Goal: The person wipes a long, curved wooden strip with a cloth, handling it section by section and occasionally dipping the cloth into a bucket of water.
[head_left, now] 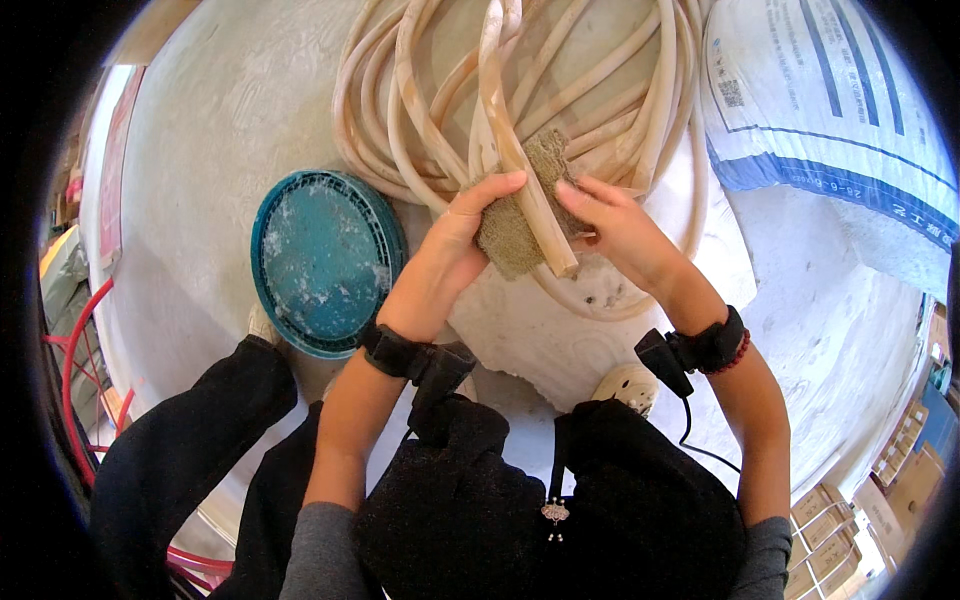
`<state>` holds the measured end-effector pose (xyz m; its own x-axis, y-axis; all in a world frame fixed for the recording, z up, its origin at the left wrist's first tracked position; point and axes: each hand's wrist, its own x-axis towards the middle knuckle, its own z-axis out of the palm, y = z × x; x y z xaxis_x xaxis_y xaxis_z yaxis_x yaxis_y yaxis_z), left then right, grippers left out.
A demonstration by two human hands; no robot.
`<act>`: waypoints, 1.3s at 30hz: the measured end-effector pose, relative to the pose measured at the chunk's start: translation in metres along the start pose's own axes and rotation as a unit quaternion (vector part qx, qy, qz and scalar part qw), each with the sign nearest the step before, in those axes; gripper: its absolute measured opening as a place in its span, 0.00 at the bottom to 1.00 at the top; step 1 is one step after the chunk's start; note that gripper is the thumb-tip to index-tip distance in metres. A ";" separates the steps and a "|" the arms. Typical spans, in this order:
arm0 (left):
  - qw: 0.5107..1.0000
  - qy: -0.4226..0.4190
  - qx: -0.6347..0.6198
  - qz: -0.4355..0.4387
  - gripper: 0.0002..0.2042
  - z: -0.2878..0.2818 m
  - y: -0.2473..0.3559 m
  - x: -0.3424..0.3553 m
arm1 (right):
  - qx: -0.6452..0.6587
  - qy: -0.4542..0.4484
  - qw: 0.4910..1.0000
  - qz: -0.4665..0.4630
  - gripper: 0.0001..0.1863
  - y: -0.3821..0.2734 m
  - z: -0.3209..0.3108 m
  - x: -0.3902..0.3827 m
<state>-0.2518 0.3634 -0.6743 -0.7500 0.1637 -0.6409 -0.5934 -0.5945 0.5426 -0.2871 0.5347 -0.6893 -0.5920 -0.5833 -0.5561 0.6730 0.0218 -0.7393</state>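
Note:
A pale beige hose (pixel 540 215) lies across a greenish-brown cloth (pixel 508 238), its cut end pointing toward me. The cloth sits under the hose and shows on both sides of it. My left hand (pixel 452 240) grips the cloth's left part, thumb resting against the hose. On the other side, my right hand (pixel 628 228) is closed on the cloth's right edge with the thumb on top. The fingers of both hands are largely hidden beneath. Beyond my hands, more of the same hose lies in loose coils (pixel 600 75).
Left of my hands is a round teal lid or tub (pixel 325 260) with white smears. A large white and blue sack (pixel 830 100) lies at far right. Black-trousered legs (pixel 200 425) are at lower left, near a red metal frame (pixel 72 365). Cardboard boxes (pixel 825 540) stand at lower right.

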 end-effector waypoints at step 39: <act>0.958 0.166 0.219 0.087 0.18 -0.028 -0.019 -0.021 | 0.039 0.027 0.998 -0.029 0.34 0.010 0.031 0.074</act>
<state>-0.2164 0.3492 -0.6860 -0.7572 -0.2104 -0.6183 -0.5883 -0.1914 0.7856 -0.3105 0.4668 -0.7259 -0.6528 -0.5373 -0.5340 0.6680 -0.0759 -0.7403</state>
